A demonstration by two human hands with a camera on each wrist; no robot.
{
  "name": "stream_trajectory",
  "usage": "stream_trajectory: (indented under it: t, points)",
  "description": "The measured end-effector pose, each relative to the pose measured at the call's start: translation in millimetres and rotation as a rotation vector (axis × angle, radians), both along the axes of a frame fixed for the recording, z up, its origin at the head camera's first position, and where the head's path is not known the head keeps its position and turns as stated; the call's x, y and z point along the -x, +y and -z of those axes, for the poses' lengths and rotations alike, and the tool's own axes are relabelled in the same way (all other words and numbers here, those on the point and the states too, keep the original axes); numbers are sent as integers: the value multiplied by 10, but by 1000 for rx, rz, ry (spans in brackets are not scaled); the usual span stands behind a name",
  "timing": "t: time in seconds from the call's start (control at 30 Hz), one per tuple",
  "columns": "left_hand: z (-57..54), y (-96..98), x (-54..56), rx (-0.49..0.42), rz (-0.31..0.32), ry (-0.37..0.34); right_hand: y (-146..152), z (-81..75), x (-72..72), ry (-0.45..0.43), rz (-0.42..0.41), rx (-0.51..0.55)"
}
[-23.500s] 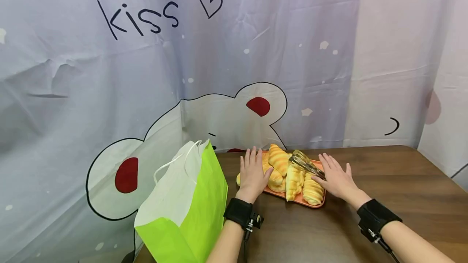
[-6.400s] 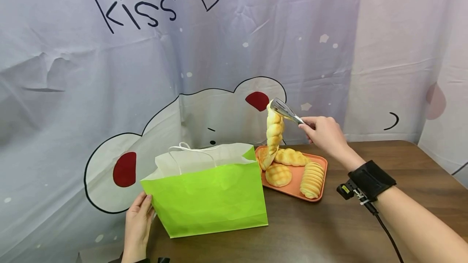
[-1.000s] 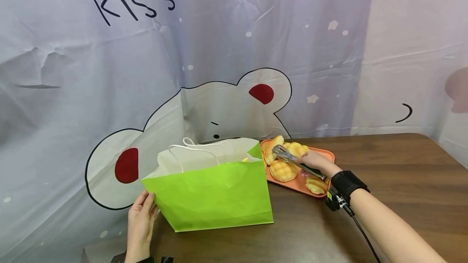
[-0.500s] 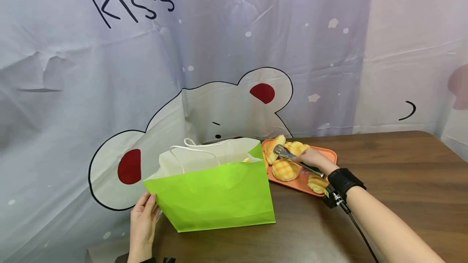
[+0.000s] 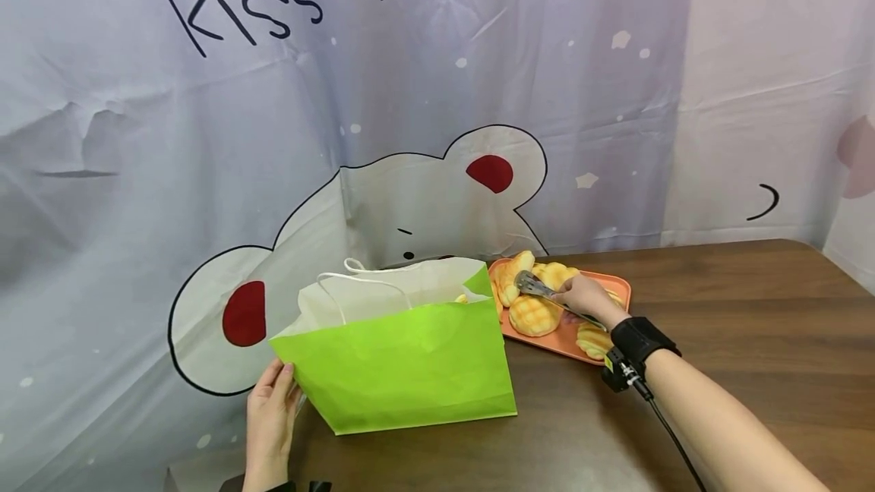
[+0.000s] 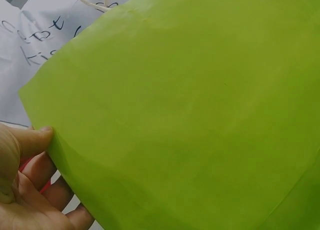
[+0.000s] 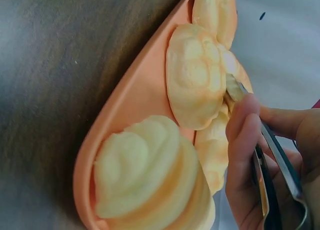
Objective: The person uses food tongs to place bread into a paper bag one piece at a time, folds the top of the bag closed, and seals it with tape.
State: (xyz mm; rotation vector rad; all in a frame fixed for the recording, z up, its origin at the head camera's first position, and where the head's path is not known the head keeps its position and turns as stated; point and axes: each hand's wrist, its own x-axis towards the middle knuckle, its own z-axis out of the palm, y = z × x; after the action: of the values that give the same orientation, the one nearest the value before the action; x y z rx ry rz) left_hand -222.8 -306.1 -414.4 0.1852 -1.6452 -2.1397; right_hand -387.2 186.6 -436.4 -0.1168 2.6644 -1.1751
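Left hand point(image 5: 270, 410) pinches green bag point(image 5: 403, 370); right hand point(image 5: 585, 299) grips tongs point(image 5: 540, 288), fingers curled. Centre tips point(image 5: 525, 282) on bread point(image 5: 506, 283) near the far-left corner of the tray point(image 5: 560, 340).

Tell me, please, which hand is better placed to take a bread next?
Probably the right hand: it holds the tongs at the breads, while the left hand holds the green bag.
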Motion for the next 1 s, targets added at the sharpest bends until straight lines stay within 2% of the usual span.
stream_trajectory:
  t: [0.23, 0.4, 0.53, 0.73, 0.87, 1.0]
  points:
    - [3, 18, -4, 2, 17, -13, 57, 5, -75, 32, 20, 43]
    - [2, 29, -9, 8, 20, -15, 171, -129, -111, 53, 51, 145]
    - [5, 29, -16, 1, 22, 6, 304, -342, -126, 121, 60, 199]
    - [9, 19, -29, -3, 23, 40, 355, -783, -242, 221, 39, 225]
    - [0, 24, -24, 3, 10, 18, 280, -1025, -369, 289, 0, 241]
    - [-22, 33, -21, 16, 7, -9, 144, -1193, -499, 346, -50, 255]
